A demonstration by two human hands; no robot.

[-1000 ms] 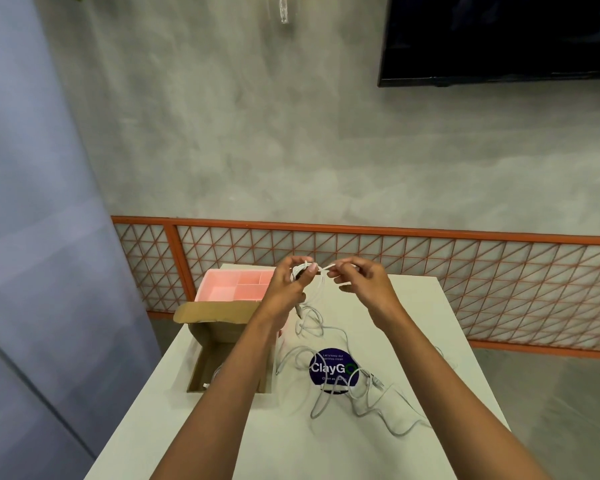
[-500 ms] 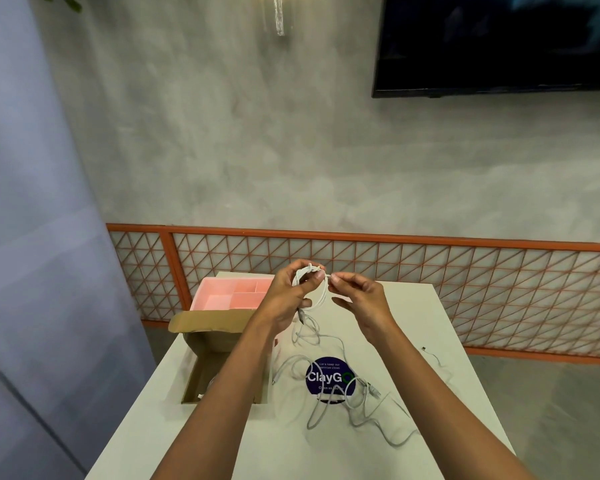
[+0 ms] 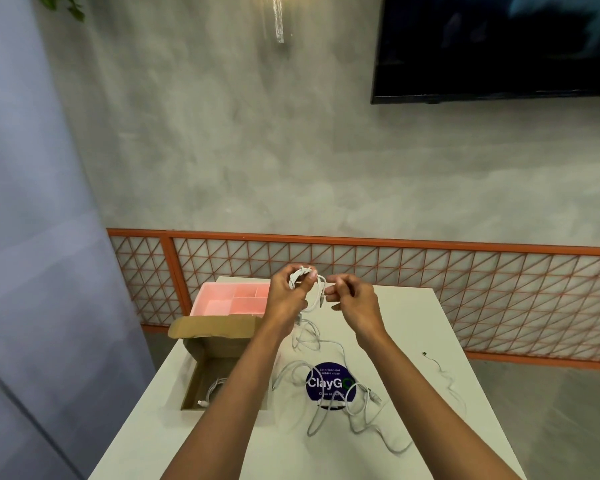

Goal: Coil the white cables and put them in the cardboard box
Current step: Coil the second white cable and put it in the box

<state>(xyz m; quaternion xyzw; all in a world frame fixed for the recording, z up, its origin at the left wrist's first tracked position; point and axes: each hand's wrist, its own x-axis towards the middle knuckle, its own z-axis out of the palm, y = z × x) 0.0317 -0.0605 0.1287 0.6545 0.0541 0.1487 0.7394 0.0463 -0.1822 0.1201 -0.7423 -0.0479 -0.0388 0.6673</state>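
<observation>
two bare hands hover above the far half of the white table (image 3: 413, 327). the left hand (image 3: 288, 296) is clenched round a small coil of white cable (image 3: 301, 274), thumb and fingertips pinching its loops at the top, and a tail of that cable drops from the fist to the tabletop. the right hand (image 3: 355, 301), just beside the left at its three o'clock, has its fingers curled in, the tips next to the loop hanging off the coil; whether they pinch the cable or only come near it, i cannot tell. several loose white cables (image 3: 336, 415) lie tangled on and around a round blue sticker (image 3: 326, 384) reading claygo. at nine o'clock of the sticker sits the open cardboard box (image 3: 215, 346) with one bundled cable (image 3: 211, 393) on its floor; the left forearm crosses the box's right side and hides it. at twelve o'clock of the box a pink divided tray (image 3: 229, 299) is partly covered by the left hand. at three o'clock of the sticker a thin pale cable (image 3: 445, 379) with a dark tip lies apart, too fine to make out well. a dark screen (image 3: 499, 46) at one o'clock is cut off by the frame.
</observation>
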